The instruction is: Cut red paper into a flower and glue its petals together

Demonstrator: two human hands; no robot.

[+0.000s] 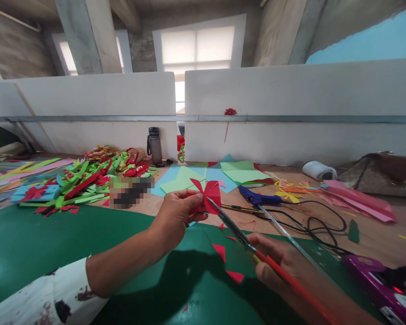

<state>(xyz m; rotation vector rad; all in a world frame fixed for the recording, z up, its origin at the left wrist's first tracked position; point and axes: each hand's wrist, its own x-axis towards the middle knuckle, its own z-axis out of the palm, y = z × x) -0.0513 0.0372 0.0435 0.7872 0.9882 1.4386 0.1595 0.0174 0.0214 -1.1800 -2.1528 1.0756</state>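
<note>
My left hand (179,212) pinches a folded piece of red paper (213,192) cut into petal-like shapes. In my right hand (274,262) is a pair of scissors (232,227) with long orange-red handles. Its blades reach up and left to the red paper, their tips against its lower edge. Whether the blades are apart is hard to make out. Red paper scraps (219,252) lie below on the green mat (131,257). Part of the right hand's grip is hidden behind the handles.
Coloured paper sheets (186,178) lie behind my hands. On the right are a blue glue gun (257,197), looping black cable, and a purple power strip (368,280). Green and red paper strips (88,178) pile up on the left, near a grey bottle (154,146).
</note>
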